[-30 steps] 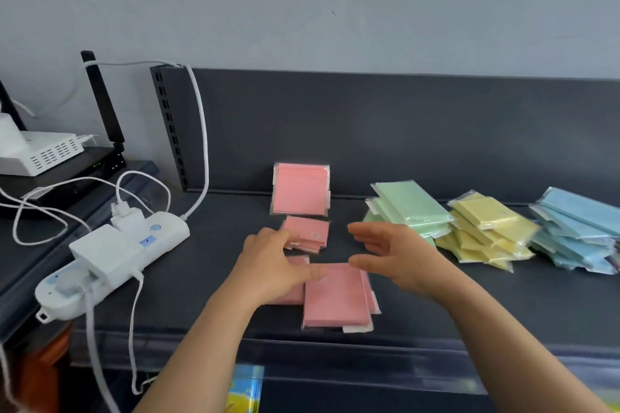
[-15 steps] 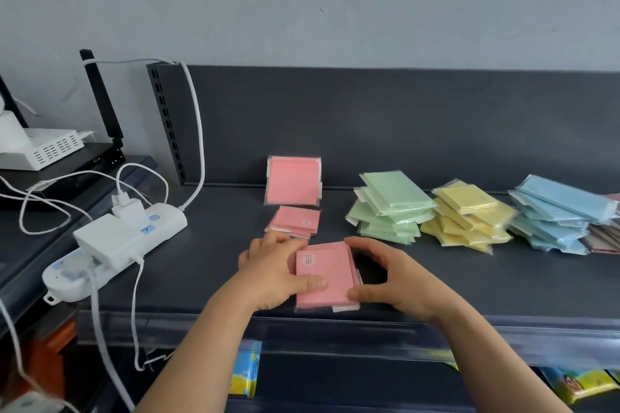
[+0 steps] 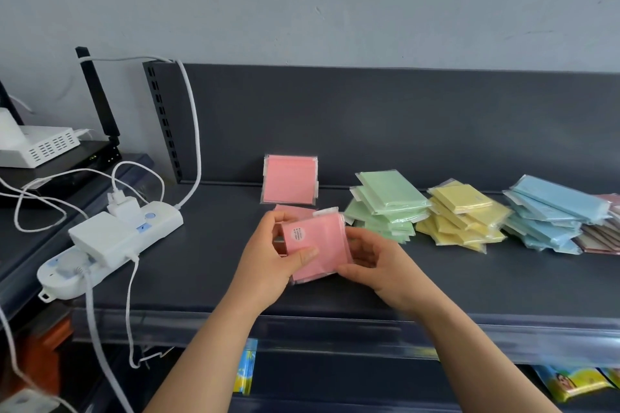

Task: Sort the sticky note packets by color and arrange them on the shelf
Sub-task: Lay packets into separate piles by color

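**A:** Pink packets (image 3: 320,245), where?

**B:** Held above the shelf (image 3: 201,278), just left of the green stack (image 3: 385,208), tilted; left hand (image 3: 268,255) pinches the left edge with its thumb on the face; right hand (image 3: 379,265) curls round the right edge.

**A:** Handling?

**B:** Light, I'd guess; thin flat rectangles in glossy film, likely slippery, so a bundle could fan out; take them by opposite edges; paper flexes a little; round white sticker (image 3: 298,234) on top.

**A:** Others?

**B:** One pink packet (image 3: 290,183) upright against the back panel (image 3: 402,127), left of the green stack; yellow stack (image 3: 466,214) and blue stack (image 3: 550,211) right of it.
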### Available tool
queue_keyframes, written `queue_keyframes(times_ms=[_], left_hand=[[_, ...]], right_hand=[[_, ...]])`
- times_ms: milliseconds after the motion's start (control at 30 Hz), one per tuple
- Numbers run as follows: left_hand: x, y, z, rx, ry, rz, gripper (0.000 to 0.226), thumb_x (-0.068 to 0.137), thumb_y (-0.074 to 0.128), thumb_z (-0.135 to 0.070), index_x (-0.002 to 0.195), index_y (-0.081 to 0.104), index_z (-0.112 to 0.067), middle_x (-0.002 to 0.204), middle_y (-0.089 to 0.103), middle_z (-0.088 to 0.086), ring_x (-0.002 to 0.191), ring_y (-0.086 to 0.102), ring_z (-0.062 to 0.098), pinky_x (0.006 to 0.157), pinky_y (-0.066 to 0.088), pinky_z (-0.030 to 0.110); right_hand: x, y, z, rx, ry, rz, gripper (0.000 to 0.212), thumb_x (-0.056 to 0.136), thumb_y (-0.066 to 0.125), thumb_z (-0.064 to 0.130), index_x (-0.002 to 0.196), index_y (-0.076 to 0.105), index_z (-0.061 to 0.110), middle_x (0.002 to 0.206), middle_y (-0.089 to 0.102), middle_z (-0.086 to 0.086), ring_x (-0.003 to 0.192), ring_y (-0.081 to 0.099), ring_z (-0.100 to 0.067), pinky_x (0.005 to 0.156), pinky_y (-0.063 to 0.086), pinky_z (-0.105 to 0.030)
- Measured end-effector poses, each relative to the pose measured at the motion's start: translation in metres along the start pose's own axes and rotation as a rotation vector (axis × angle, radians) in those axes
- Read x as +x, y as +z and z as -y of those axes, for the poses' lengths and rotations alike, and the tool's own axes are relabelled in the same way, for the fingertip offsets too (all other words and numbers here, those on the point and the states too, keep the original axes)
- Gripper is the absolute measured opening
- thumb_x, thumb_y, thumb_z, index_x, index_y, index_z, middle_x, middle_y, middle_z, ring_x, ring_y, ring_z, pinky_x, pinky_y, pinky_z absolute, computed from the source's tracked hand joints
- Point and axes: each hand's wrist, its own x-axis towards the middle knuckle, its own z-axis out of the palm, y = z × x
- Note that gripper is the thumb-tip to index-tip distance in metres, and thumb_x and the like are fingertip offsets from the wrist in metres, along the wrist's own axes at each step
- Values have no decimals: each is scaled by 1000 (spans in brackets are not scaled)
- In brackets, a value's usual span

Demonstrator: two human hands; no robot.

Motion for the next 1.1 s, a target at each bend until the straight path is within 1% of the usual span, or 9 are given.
queue_keyframes(times_ms=[133, 267, 400, 533, 667, 800, 867, 1000, 1100], left_hand=[[-4, -2, 0, -107, -15, 31, 43, 81, 77, -16, 105, 55, -44, 105, 66, -12, 97, 63, 8, 71, 60, 30], [-1, -5, -1, -254, -83, -12, 39, 81, 75, -21, 112, 55, -35, 107, 68, -8, 101, 65, 13, 76, 59, 38], [4, -5, 1, -291, -107, -34, 37, 83, 73, -23, 112, 53, -32, 110, 66, -6, 102, 65, 14, 82, 58, 38], [7, -6, 7, -306, -154, -56, 35, 85, 71, -26, 115, 52, -26, 113, 65, -2, 107, 63, 19, 90, 54, 49], [13, -18, 8, -311, -140, -86, 22, 89, 67, -21, 108, 57, -20, 108, 68, 4, 104, 65, 24, 92, 52, 54], [18, -24, 2, -286, -112, -17, 26, 87, 68, -24, 110, 57, -20, 107, 69, 0, 106, 65, 21, 92, 52, 52], [20, -21, 2, -255, -114, 15, 26, 88, 67, -26, 111, 57, -23, 108, 69, -2, 105, 65, 19, 94, 52, 51], [25, -13, 3, -254, -141, 63, 25, 90, 67, -24, 111, 56, -26, 110, 68, 1, 106, 64, 23, 92, 51, 57], [29, -15, 5, -261, -123, -1, 31, 90, 67, -18, 116, 51, -27, 113, 65, 0, 105, 64, 22, 90, 53, 54]], right_hand=[[6, -2, 6, 60, -31, -31, 54, 80, 73, 5, 118, 60, 41, 108, 66, 9, 106, 61, -5, 98, 47, -26], [11, -1, -1, 323, 60, -65, 66, 75, 76, 0, 130, 53, 28, 122, 60, -1, 110, 63, -13, 96, 50, -32], [15, 5, 1, 382, 111, -110, 42, 79, 72, 1, 115, 62, 19, 100, 72, 1, 97, 68, -14, 88, 52, -29], [22, 7, 3, 475, 148, -194, 27, 81, 68, -6, 106, 66, 7, 100, 72, -12, 99, 68, -27, 92, 54, -40], [26, -1, 7, 401, 115, -240, 25, 87, 61, -5, 107, 65, 10, 100, 70, -15, 92, 70, -24, 82, 57, -38], [35, -4, 13, 269, 53, -278, 31, 89, 63, 4, 114, 58, 21, 95, 73, -3, 85, 69, -18, 73, 55, -30], [41, -1, 15, 267, 38, -282, 30, 87, 66, 5, 112, 59, 19, 92, 73, 0, 81, 69, -17, 71, 54, -28], [53, 8, 16, 321, 46, -241, 22, 87, 67, 6, 106, 62, 15, 90, 74, -1, 84, 69, -19, 78, 56, -35], [63, 13, 16, 386, 59, -192, 15, 92, 59, 4, 104, 64, 12, 92, 74, -3, 85, 69, -16, 77, 54, -29]])
